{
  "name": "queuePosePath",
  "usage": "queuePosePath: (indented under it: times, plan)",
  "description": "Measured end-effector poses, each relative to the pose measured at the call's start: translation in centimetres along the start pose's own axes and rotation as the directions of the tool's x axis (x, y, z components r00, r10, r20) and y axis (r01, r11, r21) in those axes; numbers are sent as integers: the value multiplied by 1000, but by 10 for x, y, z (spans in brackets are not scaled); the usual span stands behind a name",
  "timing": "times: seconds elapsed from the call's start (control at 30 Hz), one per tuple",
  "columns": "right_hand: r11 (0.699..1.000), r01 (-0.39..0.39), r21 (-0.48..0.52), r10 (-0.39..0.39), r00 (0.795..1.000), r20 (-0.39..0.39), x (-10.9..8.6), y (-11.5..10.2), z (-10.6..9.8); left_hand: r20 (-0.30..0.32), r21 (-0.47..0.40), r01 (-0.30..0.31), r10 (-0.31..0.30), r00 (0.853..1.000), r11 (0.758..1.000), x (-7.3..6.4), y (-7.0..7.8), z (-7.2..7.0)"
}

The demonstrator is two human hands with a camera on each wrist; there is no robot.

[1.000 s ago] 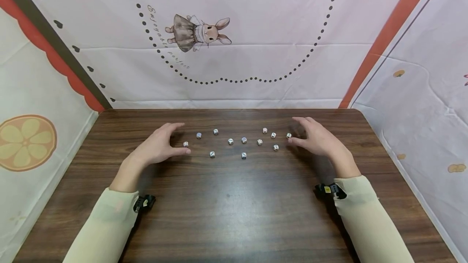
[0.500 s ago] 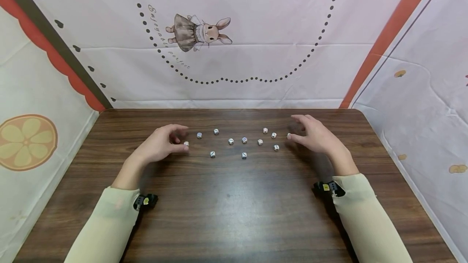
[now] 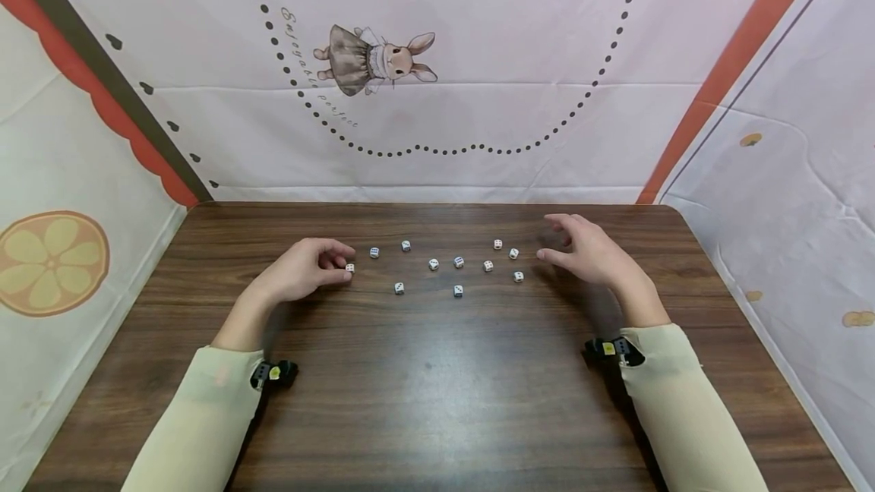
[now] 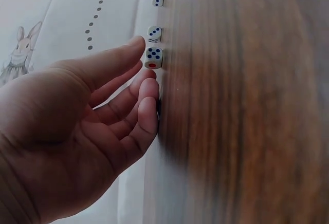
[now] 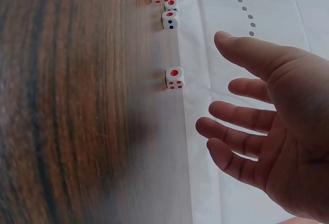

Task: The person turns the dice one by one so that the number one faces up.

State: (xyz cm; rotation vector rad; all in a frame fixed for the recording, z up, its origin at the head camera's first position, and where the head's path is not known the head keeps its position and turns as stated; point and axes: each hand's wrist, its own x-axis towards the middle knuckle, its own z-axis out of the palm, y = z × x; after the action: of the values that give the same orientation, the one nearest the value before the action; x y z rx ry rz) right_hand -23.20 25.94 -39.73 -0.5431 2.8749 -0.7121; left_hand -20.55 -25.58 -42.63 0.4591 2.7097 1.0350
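While left hand (image 3: 298,269) is framing die (image 3: 350,269), right hand (image 3: 592,253) is gaping empty

Around the die, left thumb and half-curled fingers are standing apart, contact unclear; other dice (image 3: 459,262) are sharing the brown table (image 3: 431,401).

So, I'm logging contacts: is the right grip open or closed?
Open: the right wrist view shows the right grip with thumb and fingers spread, and the nearest visible die standing apart.

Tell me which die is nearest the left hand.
The leftmost die in the head view. It sits beside the left hand, at the thumb tip; all others in view lie farther right, clear of that hand.
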Motion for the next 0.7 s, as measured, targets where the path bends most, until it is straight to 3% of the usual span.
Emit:
queuePosePath:
  times: [0.7]
  plan:
    - [1000, -19, 16, 18, 1000, 15, 3, 1, 3, -26, 53, 10, -9, 1000, 999, 6, 3, 5]
